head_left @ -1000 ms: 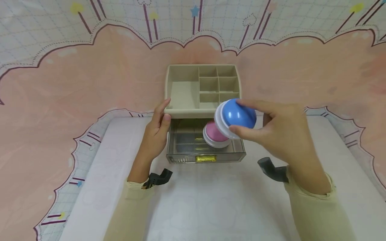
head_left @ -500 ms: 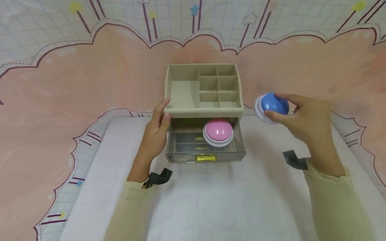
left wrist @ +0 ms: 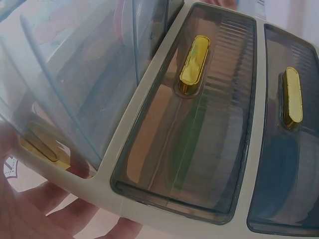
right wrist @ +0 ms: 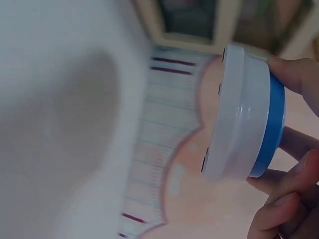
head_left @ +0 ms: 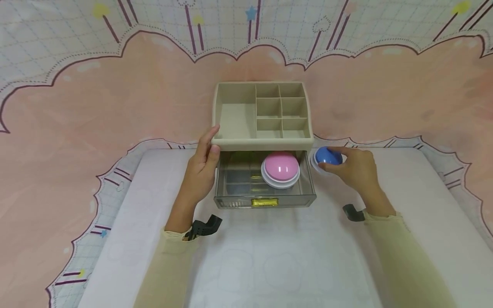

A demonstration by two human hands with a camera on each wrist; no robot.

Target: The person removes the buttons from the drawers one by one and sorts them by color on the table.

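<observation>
A beige desktop organizer stands at the back of the table, its clear grey top drawer pulled out. My left hand grips its left side, thumb at the front corner and index finger on the rim. In the left wrist view, several fingers lie along the frame. My right hand pinches a blue-domed push button with a white base, just right of the drawer. The right wrist view shows the button tipped on edge. A pink push button sits dome up in the drawer's right half.
The organizer's top tray has one large compartment and several small ones. Below are closed drawers with gold handles; something green shows through one. A white tabletop lies in front, a patterned backdrop behind.
My right hand has carried the blue button from over the drawer out to the right, then lower and back toward the organizer's right side. The pink button is uncovered. My left hand stays put.
</observation>
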